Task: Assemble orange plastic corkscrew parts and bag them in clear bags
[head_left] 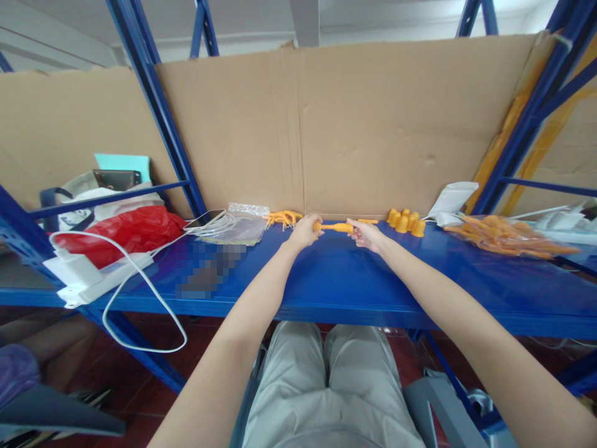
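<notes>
Orange and slender, one piece (336,228) spans the gap between two hands, over the far part of the blue counter (345,280). Left hand (305,231) and right hand (367,236) each have their grip closed around one end of it. Leftward lies one orange cluster (283,218); rightward stand at least five orange cups (405,221), then one clear bag (508,238) of orange parts. One cardboard wall (396,118) backs the counter, above a red tiled floor (144,398).
</notes>
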Demonstrator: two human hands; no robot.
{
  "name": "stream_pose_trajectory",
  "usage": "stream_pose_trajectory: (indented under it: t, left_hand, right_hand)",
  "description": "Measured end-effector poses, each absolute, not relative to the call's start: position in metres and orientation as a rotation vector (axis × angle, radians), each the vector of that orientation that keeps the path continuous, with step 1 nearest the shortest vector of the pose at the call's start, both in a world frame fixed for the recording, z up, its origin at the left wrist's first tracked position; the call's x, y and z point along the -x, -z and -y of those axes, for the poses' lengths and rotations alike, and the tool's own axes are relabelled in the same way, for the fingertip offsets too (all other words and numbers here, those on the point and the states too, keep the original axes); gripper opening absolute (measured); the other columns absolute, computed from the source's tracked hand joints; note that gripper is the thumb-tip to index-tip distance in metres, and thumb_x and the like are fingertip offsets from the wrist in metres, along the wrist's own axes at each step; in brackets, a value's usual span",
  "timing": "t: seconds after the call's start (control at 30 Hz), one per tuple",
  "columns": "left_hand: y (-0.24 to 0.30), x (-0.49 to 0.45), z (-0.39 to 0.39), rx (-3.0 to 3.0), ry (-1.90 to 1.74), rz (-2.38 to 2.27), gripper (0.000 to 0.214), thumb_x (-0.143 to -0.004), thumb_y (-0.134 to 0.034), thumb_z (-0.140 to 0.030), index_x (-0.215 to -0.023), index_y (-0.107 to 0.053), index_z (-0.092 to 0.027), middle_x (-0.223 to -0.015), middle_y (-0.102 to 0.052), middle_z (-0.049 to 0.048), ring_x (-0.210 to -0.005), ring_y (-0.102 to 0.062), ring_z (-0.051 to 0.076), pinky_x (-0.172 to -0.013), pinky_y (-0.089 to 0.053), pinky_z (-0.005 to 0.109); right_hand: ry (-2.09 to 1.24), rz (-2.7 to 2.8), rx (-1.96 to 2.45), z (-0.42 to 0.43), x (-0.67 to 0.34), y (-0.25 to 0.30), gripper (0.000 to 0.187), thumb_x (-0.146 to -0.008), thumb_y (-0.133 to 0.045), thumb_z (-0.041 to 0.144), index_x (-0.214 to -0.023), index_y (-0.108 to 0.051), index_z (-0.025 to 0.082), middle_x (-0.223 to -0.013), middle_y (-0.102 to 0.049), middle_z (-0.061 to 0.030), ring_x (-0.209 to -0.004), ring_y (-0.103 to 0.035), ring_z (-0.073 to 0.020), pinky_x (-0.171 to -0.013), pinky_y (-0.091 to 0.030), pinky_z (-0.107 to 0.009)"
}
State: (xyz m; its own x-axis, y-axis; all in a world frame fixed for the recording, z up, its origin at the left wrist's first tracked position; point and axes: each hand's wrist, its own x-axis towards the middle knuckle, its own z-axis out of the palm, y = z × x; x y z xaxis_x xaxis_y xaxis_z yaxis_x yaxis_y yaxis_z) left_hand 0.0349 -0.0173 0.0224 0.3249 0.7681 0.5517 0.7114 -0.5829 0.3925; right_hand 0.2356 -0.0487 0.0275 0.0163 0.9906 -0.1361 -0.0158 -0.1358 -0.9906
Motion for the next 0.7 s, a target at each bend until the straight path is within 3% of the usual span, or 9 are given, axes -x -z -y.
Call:
stream_pose_trajectory:
  t: [0.13,0.5,0.6,0.7]
  left_hand:
    - [-0.023,-0.035,0.018,-2.517,-1.102,-1.37,0.028,-0.071,-0.071,-0.001,-0.092,-0.062,-0.017,-0.095,-0.065,0.0045,-0.097,-0.064,0.02,-0.092,-0.047,0.033]
    - [-0.018,-0.033,0.014,-2.444,-1.098,-1.414,0.027,-0.071,-0.071,-0.004,-0.091,-0.061,-0.019,-0.088,-0.064,0.0019,-0.089,-0.063,0.019,-0.09,-0.047,0.033]
    - [-0.018,-0.03,0.012,-2.446,-1.102,-1.455,0.026,-0.073,-0.07,-0.004,-0.091,-0.061,-0.019,-0.087,-0.065,0.0023,-0.091,-0.063,0.019,-0.089,-0.047,0.032]
    - [-0.018,-0.028,0.011,-2.454,-1.113,-1.477,0.026,-0.073,-0.069,-0.004,-0.092,-0.061,-0.02,-0.088,-0.065,0.0028,-0.094,-0.062,0.02,-0.09,-0.048,0.033]
  right_hand:
    - [-1.374,1.113,1.42,0.049,-0.235,-0.029,0.041,-0.097,-0.046,0.047,-0.068,-0.048,0.018,-0.04,-0.038,0.0065,-0.03,-0.018,-0.0031,-0.028,-0.015,-0.016]
    - [-1.288,1.17,1.482,0.047,-0.241,-0.026,0.053,-0.092,-0.044,0.063,-0.071,-0.055,0.016,-0.043,-0.048,0.0015,-0.029,-0.027,-0.0044,-0.032,-0.022,-0.017]
    - [-1.002,1.182,1.553,0.043,-0.251,-0.027,0.045,-0.098,-0.043,0.048,-0.072,-0.058,0.015,-0.046,-0.052,-0.0008,-0.032,-0.034,-0.0065,-0.036,-0.028,-0.019]
    - [-0.47,1.299,1.685,0.038,-0.268,-0.029,0.031,-0.095,-0.048,0.03,-0.076,-0.065,0.014,-0.061,-0.065,-0.0084,-0.049,-0.054,-0.013,-0.049,-0.043,-0.023]
